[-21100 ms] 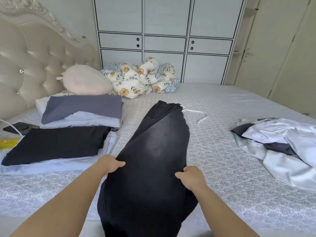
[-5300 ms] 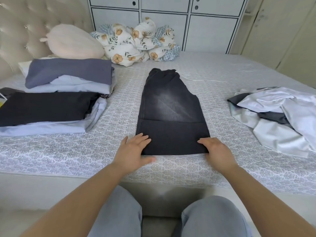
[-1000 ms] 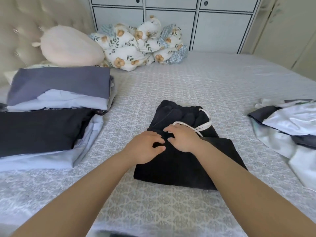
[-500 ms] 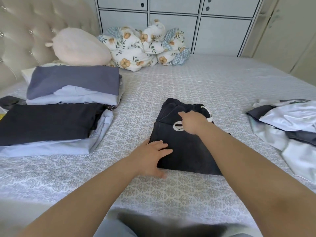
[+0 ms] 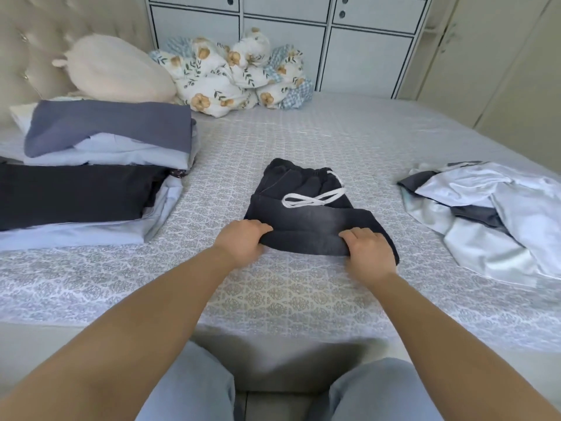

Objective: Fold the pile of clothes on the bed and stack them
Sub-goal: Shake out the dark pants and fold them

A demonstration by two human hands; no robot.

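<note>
Both hands are on the folded black trousers in the middle of the bed — the left hand has its fingers curled round the near left corner of the bundle, and the right hand grips the near right corner the same way, fingers over the top of the fabric. The trousers lie as a compact dark square close to the near edge, elastic waistband at the far side, with a white drawstring looped loosely across the top.

Off to the left sits the folded stack: a black garment on pale blue pieces, and just behind it a second heap topped by a slate-blue piece. Well apart on the right lies the unfolded pile — shiny pale satin tangled with something dark grey.

At the head of the bed, a cream cushion leans by the tufted headboard, and beside it a bunched floral quilt rests in front of white cupboard doors. The person's knees in light blue trousers show at the bottom.
</note>
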